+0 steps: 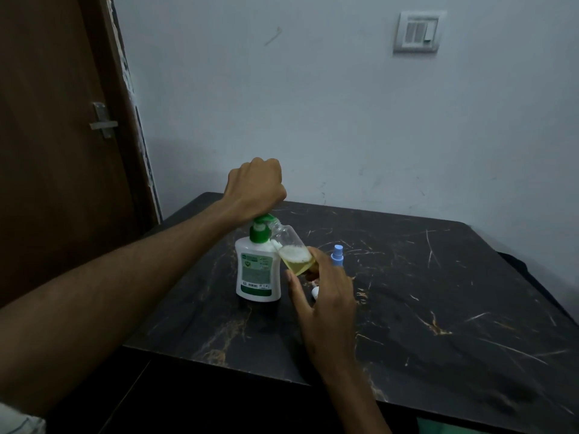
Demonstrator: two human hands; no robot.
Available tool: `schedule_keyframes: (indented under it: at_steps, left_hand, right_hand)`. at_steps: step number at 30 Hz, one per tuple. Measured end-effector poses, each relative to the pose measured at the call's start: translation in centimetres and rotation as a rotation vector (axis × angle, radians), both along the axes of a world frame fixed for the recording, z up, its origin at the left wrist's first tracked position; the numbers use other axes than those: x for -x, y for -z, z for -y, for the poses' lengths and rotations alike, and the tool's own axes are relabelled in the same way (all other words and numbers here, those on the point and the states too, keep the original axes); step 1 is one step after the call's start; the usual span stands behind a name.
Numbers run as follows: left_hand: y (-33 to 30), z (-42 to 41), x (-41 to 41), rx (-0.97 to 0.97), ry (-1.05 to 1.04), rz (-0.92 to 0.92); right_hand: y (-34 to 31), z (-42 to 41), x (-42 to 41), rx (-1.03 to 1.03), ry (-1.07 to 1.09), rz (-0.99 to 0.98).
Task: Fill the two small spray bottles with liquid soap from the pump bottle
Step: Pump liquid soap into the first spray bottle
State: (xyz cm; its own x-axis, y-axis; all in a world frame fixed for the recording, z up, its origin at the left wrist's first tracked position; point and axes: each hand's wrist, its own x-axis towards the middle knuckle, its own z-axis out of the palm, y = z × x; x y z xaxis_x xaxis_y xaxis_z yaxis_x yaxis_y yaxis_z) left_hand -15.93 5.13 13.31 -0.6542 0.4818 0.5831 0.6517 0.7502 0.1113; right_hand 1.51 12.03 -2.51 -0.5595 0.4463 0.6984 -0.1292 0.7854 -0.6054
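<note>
Head view: dark marbled worktop [423, 308] butts against the pale wall [313, 104] at its far edge; near edge runs across the lower frame, left corner close to the brown door [56, 151]. The right half of the worktop lies bare, giving open room on that side; the items are grouped left of centre, set back from the near edge. Pump bottle [257, 270], white body with green pump head, stands upright on the worktop. Left hand [254, 187] sits on top of the pump head, fingers curled into a fist over it, knuckles up; the fingertips themselves are hidden under the hand. Right hand [326, 305] grips a clear small bottle [293, 252] by its lower end, thumb on the near side and fingers wrapped behind, base partly hidden by them. This bottle is tilted, open neck up and to the left, touching or just beside the green spout; cannot tell which. Yellowish liquid with foam on top fills about its lower part. A small white object [315, 292] shows below the right thumb, identity unclear. Second small bottle with blue spray cap [337, 256] stands just behind the right hand's fingers, body mostly hidden.
</note>
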Motion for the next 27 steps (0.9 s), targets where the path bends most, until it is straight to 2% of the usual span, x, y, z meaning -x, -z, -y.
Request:
schedule_keyframes:
  at_steps: [10, 16, 22, 27]
  left_hand:
    - [-0.3, 0.0, -0.4, 0.047, 0.025, -0.015]
    - [0.4, 0.2, -0.6, 0.010, 0.039, 0.043]
    - [-0.5, 0.0, -0.5, 0.032, 0.065, -0.010]
    - [0.5, 0.2, -0.3, -0.020, 0.082, 0.018]
  right_hand:
    - [0.1, 0.0, -0.2, -0.003, -0.006, -0.005]
    - [-0.2, 0.1, -0.1, -0.004, 0.003, -0.006]
    - [0.0, -0.1, -0.3, 0.008, -0.007, -0.009]
    - [0.0, 0.0, 0.0, 0.002, -0.006, 0.007]
